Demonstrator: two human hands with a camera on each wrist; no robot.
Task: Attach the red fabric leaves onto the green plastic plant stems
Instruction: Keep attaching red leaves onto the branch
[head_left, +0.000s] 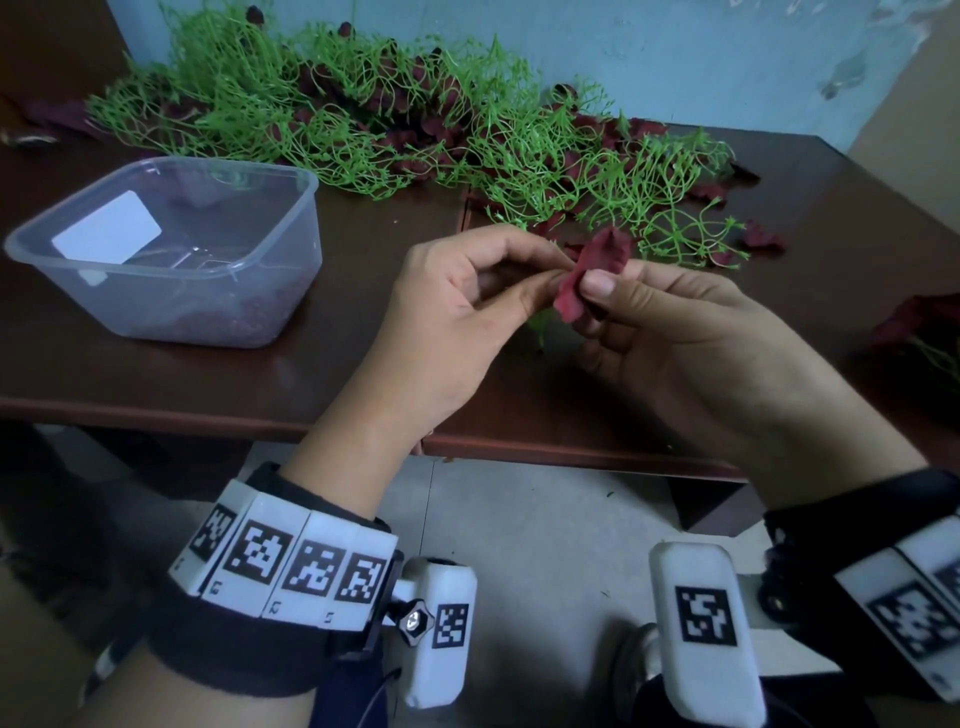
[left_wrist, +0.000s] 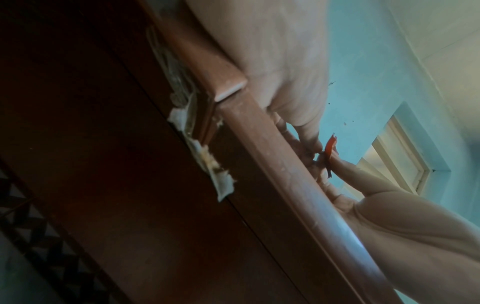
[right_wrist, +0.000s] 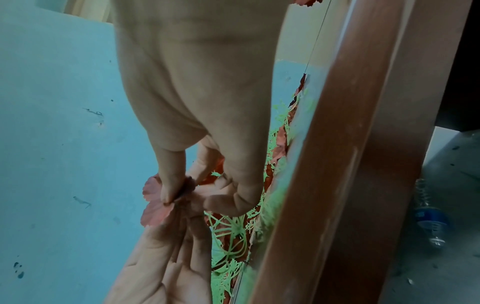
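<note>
Both hands meet over the dark table's front part. A red fabric leaf (head_left: 592, 267) stands between them. My right hand (head_left: 597, 293) pinches it, thumb pressed on its face. My left hand (head_left: 550, 275) has curled fingers that pinch the leaf's left edge. The right wrist view shows the leaf (right_wrist: 155, 203) under my right thumb, with my left palm (right_wrist: 161, 267) below. It shows edge-on in the left wrist view as a thin red leaf (left_wrist: 330, 147). A bit of green stem (head_left: 537, 322) pokes out beneath the hands; which hand holds it is hidden. A tangled pile of green plastic stems (head_left: 415, 119) lies behind.
A clear plastic tub (head_left: 171, 249) with red leaves in its bottom stands at the left of the table (head_left: 208, 374). Loose dark red leaves (head_left: 914, 317) lie at the right edge. A plastic bottle (right_wrist: 428, 218) lies on the floor. A blue wall is behind.
</note>
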